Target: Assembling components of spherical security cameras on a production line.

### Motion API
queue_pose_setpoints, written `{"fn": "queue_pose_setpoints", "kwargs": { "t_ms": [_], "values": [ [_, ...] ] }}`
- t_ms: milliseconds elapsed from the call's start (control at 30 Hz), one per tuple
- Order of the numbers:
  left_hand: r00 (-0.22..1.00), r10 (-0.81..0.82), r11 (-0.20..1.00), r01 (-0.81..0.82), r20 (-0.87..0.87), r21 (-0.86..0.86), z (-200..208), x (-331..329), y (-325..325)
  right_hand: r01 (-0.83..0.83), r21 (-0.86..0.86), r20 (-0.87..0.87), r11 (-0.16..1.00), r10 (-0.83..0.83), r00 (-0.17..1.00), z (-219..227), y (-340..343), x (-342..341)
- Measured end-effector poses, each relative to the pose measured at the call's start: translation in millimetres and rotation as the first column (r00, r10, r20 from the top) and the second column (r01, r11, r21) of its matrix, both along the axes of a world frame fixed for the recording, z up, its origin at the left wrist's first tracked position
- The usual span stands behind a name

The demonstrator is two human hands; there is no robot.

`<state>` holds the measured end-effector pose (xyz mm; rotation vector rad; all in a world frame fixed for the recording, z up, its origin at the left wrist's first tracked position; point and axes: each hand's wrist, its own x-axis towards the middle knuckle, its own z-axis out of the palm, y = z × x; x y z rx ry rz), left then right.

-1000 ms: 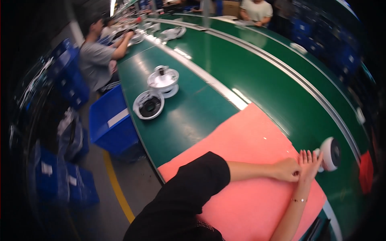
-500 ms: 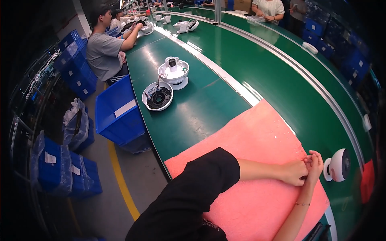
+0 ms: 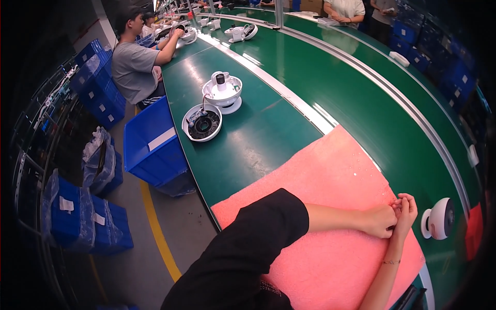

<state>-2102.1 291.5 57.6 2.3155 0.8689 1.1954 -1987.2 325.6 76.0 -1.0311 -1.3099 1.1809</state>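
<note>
My left hand (image 3: 378,221) is closed in a loose fist over the right edge of the pink foam mat (image 3: 320,181). Anything inside its fingers is hidden. Against it rests my right hand (image 3: 407,211), fingers loosely bent and partly stretched out, with no held thing visible. Tiny shiny bits (image 3: 384,194) lie on the mat beside the fingertips. Right of my hands, a round white camera (image 3: 438,218) with a dark front lies on its side on the green conveyor. Farther up the table are a white camera body (image 3: 222,90) and an opened round housing (image 3: 202,124), joined by a thin wire.
A blue bin (image 3: 155,147) stands against the table's left edge. More blue crates (image 3: 85,219), wrapped in plastic, are on the floor. A co-worker in a grey shirt (image 3: 137,67) sits farther up the line. A metal rail (image 3: 305,113) separates table and conveyor.
The white camera on the conveyor has shifted slightly right and nearer to me. Another white unit farther up the belt has moved a little right. My hands have barely moved.
</note>
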Motion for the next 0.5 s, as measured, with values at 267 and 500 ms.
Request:
{"fn": "queue_pose_setpoints", "kwargs": {
  "t_ms": [267, 500],
  "values": [
    [0.999, -0.047, 0.997, 0.048, 0.016, -0.056, -4.8, -1.3, 0.7, -0.029, 0.023, 0.024, 0.999, 0.029, 0.999, 3.2, -8.8, -7.0],
    [0.999, -0.043, 0.999, 0.042, -0.019, -0.028, -2.7, -4.3, 2.0, -0.066, 0.067, 0.028, 0.996, 0.064, 0.998, -0.2, -6.2, -6.9]
  ]
}}
